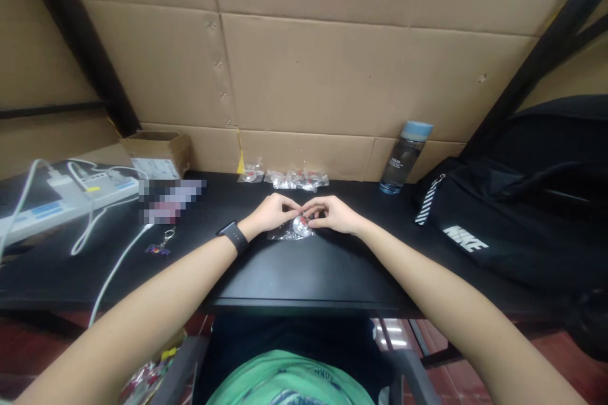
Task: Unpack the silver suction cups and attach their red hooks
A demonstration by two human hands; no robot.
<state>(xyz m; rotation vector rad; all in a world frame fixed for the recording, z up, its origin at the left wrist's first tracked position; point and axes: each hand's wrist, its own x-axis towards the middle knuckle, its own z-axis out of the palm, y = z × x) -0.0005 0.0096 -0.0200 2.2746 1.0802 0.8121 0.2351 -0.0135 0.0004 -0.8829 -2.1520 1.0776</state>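
Note:
A small round silvery piece with red on it (300, 226) lies at the middle of the black table, over a clear plastic bag (280, 234). My left hand (272, 212), with a dark watch on its wrist, reaches it from the left, thumb and fingers pinched at its upper edge. From the right, my right hand (332, 214) closes its thumb and bent fingers on the same piece. The fingertips of both hands nearly meet there and cover part of it. Whether the piece sits inside the bag or on top of it, I cannot tell.
Several similar bagged pieces (297, 180) line the back of the table. A water bottle (403, 158) and black Nike bag (513, 202) stand right. Leftward are a power strip (71, 202) with white cables, a small cardboard box (159, 155) and a keychain (159, 249).

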